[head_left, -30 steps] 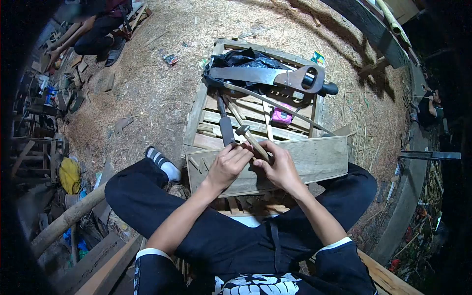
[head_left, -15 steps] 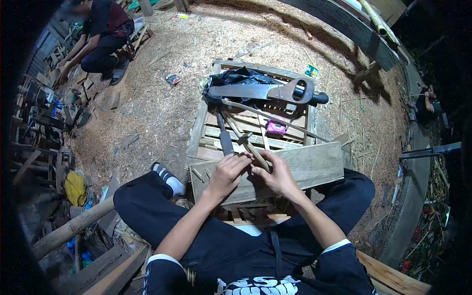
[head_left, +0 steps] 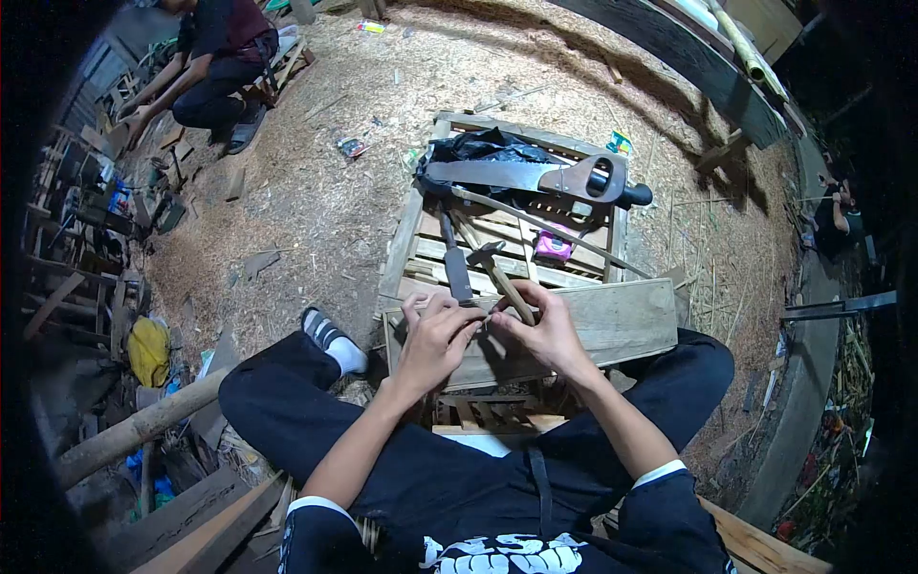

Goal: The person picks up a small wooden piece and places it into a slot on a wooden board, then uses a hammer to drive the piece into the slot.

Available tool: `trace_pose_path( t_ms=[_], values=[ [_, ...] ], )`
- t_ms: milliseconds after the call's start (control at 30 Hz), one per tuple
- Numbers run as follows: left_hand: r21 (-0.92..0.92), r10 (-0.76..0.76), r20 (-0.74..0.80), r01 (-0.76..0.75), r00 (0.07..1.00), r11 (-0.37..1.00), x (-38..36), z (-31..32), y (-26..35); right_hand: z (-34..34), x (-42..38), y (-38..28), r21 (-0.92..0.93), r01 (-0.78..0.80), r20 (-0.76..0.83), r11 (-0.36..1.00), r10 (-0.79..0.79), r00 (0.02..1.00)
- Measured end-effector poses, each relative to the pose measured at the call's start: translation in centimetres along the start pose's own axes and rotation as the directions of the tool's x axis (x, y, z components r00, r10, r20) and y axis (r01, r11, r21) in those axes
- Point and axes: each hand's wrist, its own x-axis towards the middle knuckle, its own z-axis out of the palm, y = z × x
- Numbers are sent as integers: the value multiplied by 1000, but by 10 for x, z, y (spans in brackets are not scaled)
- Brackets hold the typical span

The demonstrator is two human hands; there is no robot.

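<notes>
Both hands meet above a grey wooden board [head_left: 622, 320] lying across my lap. My left hand [head_left: 435, 340] has its thumb and index finger pinched together at something too small to make out. My right hand [head_left: 540, 330] pinches at the same spot, its fingers around the lower handle of a hammer [head_left: 507, 287], whose head points away from me. Just beyond my left hand lies a dark flat tool [head_left: 457, 275]. A handsaw [head_left: 507, 176] rests on black plastic, with a pink tape measure [head_left: 554, 244] nearer to me.
A slatted wooden crate [head_left: 404, 244] stands in front of me, on ground strewn with shavings. At the upper left a person [head_left: 225, 72] crouches by wood scraps. Another person [head_left: 840, 220] is at the far right. A pole [head_left: 153, 426] lies at the lower left.
The view has shifted, so the crate and tools appear slightly farther right. My left hand's outer fingers have lifted and spread, and the two hands' fingertips still meet.
</notes>
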Motion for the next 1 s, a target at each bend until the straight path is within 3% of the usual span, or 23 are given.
trace_pose_path(
  t_ms=[133, 200, 267, 400, 633, 1000],
  values=[
    [-16, -129, 13, 129, 992, 991, -12, -4, -9, 13, 2, 7, 17, 12, 58, 1000, -13, 998],
    [19, -116, 25, 116, 993, 993, -16, -7, -12, 18, 2, 6, 28, 10, 73, 1000, -12, 997],
    [18, -124, -12, 125, 992, 992, -19, -10, -13, 26, 2, -1, 54, -93, 52, 994, 90, 995],
    [60, -108, -91, 114, 990, 992, -25, -13, -21, 37, 7, 10, 28, -32, 16, 999, 32, 999],
    [186, -135, -105, 153, 985, 971, -29, -25, -31, 48, 11, -2, -40, -127, 6, 991, 128, 992],
    [128, -117, -83, 127, 990, 984, -30, -11, -35, 46, 10, -1, -170, -76, -29, 982, 72, 997]
  ],
)
